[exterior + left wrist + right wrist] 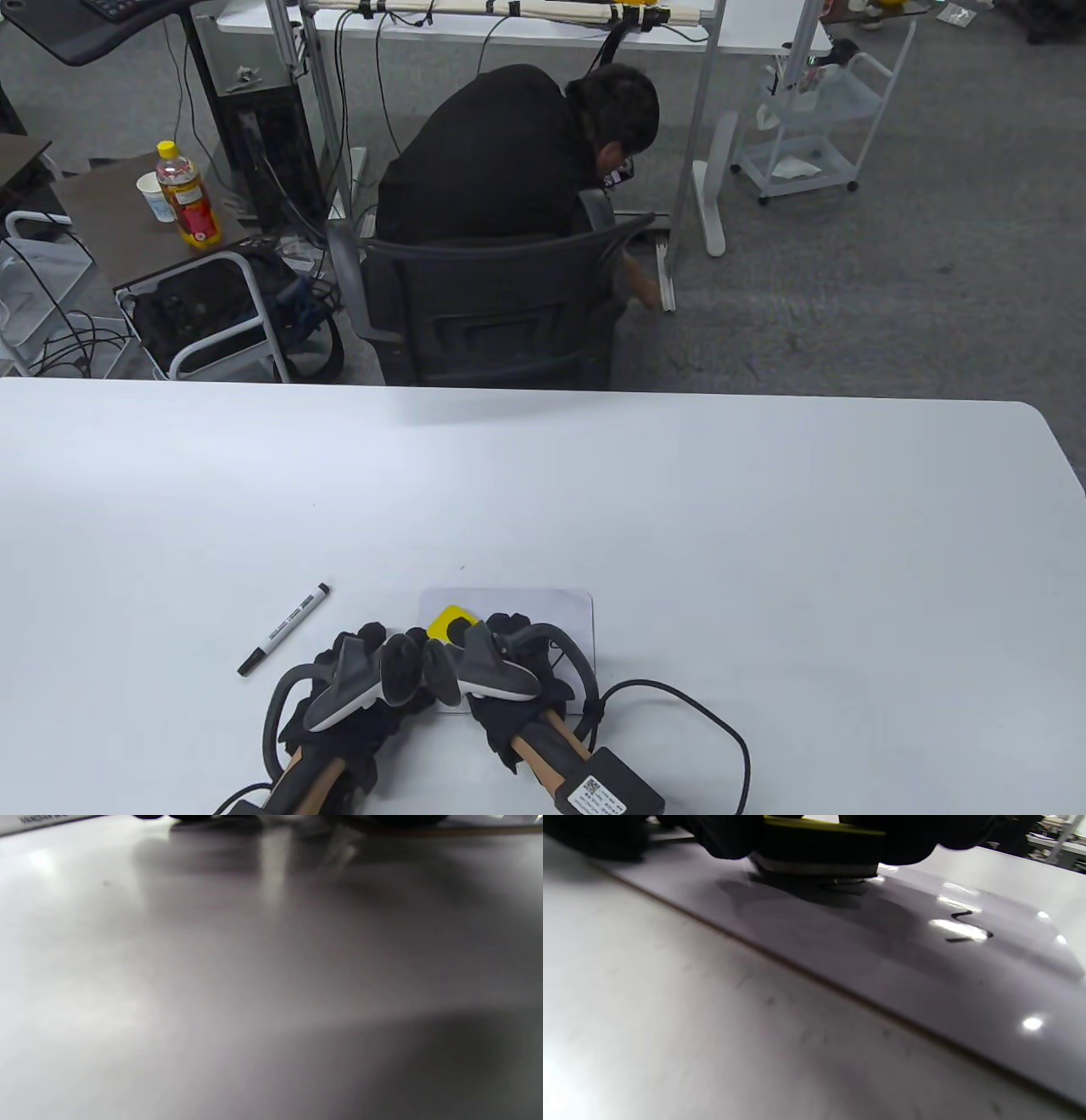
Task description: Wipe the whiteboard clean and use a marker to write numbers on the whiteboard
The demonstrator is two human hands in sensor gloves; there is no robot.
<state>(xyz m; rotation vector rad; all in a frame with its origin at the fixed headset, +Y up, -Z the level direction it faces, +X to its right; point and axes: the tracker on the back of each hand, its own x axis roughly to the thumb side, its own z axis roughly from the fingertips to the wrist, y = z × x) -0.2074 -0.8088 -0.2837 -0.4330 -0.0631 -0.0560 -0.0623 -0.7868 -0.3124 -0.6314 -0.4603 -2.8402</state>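
Observation:
A small whiteboard (556, 615) lies flat near the table's front edge. My right hand (488, 637) grips a yellow eraser (446, 620) and presses it on the board's left part. In the right wrist view my gloved fingers (725, 836) curl round the eraser (823, 834), which sits on the whiteboard (882, 955). A black squiggle (965, 927) shows on the board to its right. My left hand (373, 645) rests low on the table at the board's left edge, holding nothing. A black-capped marker (284, 629) lies to the left of both hands.
The white table (679, 509) stretches wide beyond the board. A cable (704, 722) loops from my right wrist. Behind the table a person in black (509, 161) bends over in an office chair (484, 314). A bottle (188, 197) stands on a side cart.

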